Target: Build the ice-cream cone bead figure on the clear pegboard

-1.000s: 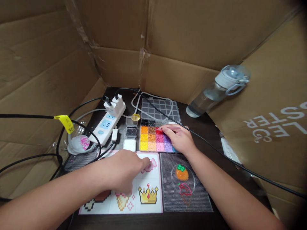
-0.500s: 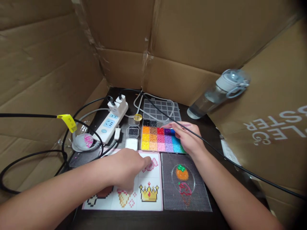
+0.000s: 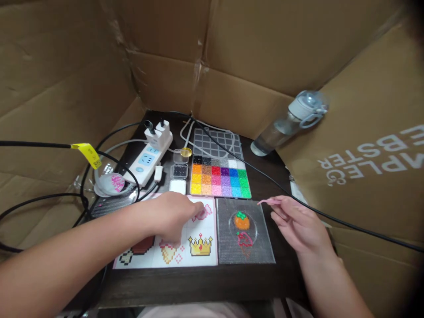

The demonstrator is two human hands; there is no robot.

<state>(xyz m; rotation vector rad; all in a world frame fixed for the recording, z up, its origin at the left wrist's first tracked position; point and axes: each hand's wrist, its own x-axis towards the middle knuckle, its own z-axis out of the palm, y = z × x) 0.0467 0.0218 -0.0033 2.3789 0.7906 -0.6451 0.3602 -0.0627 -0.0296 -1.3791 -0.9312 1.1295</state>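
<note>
Two hands are over the dark desk (image 3: 198,282). The left hand (image 3: 174,217) lies on the pattern sheet (image 3: 211,225), fingers curled and index tip at a pink motif; I cannot tell if it pinches anything. The right hand (image 3: 298,225), at three o'clock of the pegboard (image 3: 228,251), has its fingers closed on what looks like a pink tweezer (image 3: 267,202). The bead tray (image 3: 220,181) sits at the pegboard's twelve o'clock.

Under the left fingers (image 3: 195,207) lies a smooth paper pattern sheet (image 3: 202,256), faintly glossy. Just right of them is a clear plastic pegboard (image 3: 228,247), studded. The right fingers (image 3: 281,210) pinch a thin pink tool (image 3: 266,202), probably plastic. The counter (image 3: 198,282) beneath is dark matt wood.
</note>
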